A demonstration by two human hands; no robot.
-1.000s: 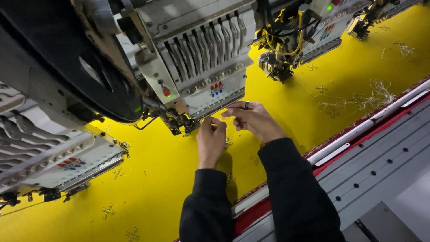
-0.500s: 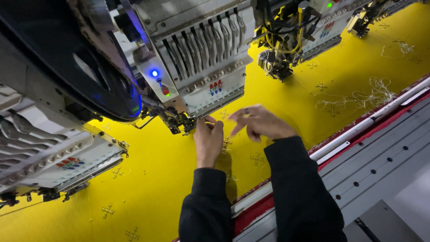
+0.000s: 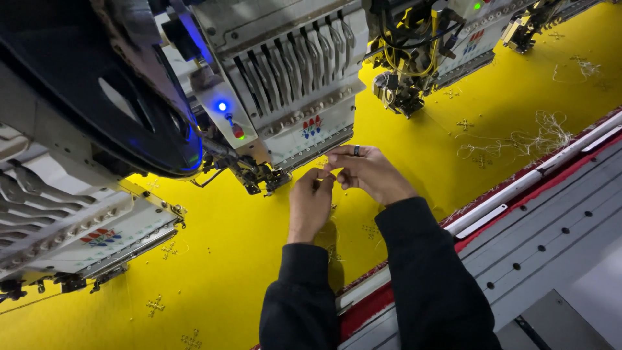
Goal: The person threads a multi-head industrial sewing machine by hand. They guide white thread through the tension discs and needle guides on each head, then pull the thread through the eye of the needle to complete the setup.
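Both hands, left hand (image 3: 310,202) and right hand (image 3: 366,172), pinch fingertips together over stretched yellow fabric (image 3: 259,259), below the white multi-needle embroidery head (image 3: 295,84); any thread unseen; steady tension advisable.

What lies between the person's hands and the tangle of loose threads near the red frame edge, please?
In the head view, only bare yellow fabric separates the right hand from the loose threads.

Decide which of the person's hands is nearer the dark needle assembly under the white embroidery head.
Left. The left hand is just right of the needle assembly; the right hand lies farther right.
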